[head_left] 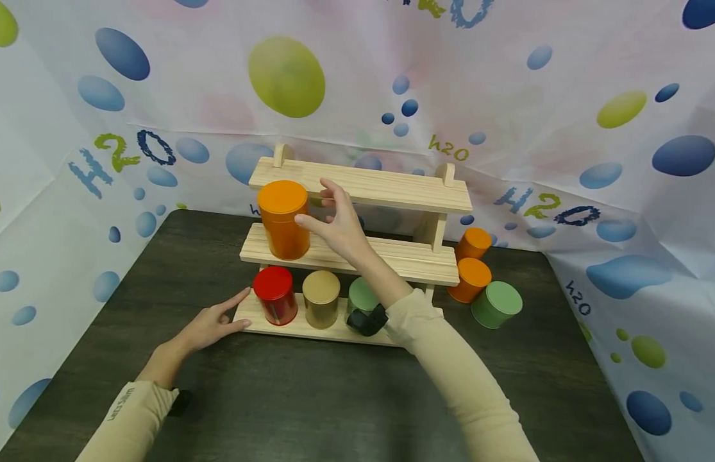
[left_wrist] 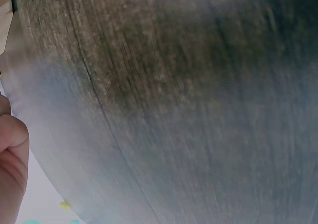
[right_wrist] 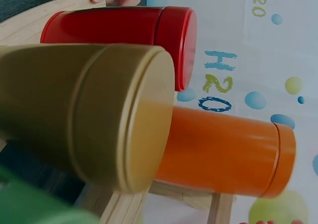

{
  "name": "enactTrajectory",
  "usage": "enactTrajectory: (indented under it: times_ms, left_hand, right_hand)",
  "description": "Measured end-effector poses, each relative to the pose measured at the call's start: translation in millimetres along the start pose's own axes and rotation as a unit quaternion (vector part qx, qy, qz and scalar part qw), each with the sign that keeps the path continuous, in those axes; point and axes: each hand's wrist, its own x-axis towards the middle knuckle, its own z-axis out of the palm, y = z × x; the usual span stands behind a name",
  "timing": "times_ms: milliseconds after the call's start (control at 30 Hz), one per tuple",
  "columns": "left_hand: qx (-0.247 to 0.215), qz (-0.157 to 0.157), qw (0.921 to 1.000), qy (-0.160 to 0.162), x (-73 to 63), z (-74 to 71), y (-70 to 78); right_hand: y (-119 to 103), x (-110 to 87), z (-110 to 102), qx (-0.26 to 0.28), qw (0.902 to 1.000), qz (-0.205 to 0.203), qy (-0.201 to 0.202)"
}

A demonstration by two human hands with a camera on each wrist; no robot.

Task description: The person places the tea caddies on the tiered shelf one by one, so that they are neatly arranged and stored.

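Observation:
A tall orange canister [head_left: 285, 224] stands upright on the middle board of a three-tier wooden shelf [head_left: 386, 256]. My right hand [head_left: 340, 224] is just right of it, fingers spread and thumb tip overlapping the canister's edge; only fingertips [right_wrist: 271, 222] show in the right wrist view. At the left end of the bottom board, my left hand [head_left: 213, 326] grips the corner between thumb and fingers. A red canister [head_left: 275, 296], a gold canister [head_left: 321, 299] and a green canister [head_left: 361, 296] stand along that board, the green one partly hidden by my right wrist.
Two more orange canisters [head_left: 471, 280] and another green canister [head_left: 497, 305] stand on the dark table [head_left: 276, 398], right of the shelf. The top board [head_left: 363, 183] overhangs the back of the middle one. A printed curtain [head_left: 357, 77] hangs behind the table.

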Motion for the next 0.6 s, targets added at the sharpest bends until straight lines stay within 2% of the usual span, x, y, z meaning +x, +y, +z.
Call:
enactTrajectory:
  times_ms: [333, 600]
  left_hand:
    - [0.005, 0.000, 1.0000, 0.001, 0.6, -0.6, 0.9]
    - [0.009, -0.007, 0.9999, 0.000, 1.2, -0.3, 0.0]
  right_hand:
    - [7, -25.0, -30, 0.014, 0.9998, -0.013, 0.009]
    - [28, -43.2, -50, 0.021, 0.9994, -0.018, 0.023]
